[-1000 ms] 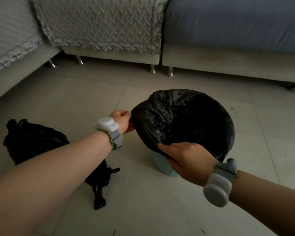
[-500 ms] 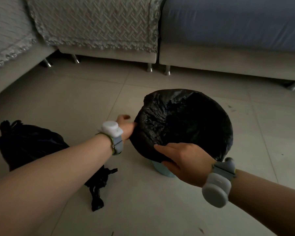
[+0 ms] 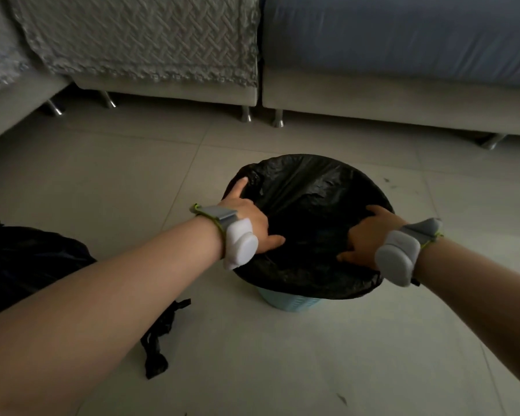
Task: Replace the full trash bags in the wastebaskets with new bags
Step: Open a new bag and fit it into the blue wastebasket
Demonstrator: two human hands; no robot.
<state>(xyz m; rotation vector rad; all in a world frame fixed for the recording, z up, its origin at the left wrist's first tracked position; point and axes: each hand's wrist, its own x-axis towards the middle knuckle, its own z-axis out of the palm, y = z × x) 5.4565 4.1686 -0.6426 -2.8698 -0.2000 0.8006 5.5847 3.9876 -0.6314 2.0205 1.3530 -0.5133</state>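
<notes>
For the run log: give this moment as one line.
step: fitting new bag | left hand: open, on bag | right hand: open, on bag | bin: lined, rim covered | full bag: floor, left

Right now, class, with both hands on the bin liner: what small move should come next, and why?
Probably press the black liner down into the blue wastebasket. Its edge already folds over the rim, yet the middle looks stretched across the opening, and the left hand and right hand rest flat on it.
</notes>
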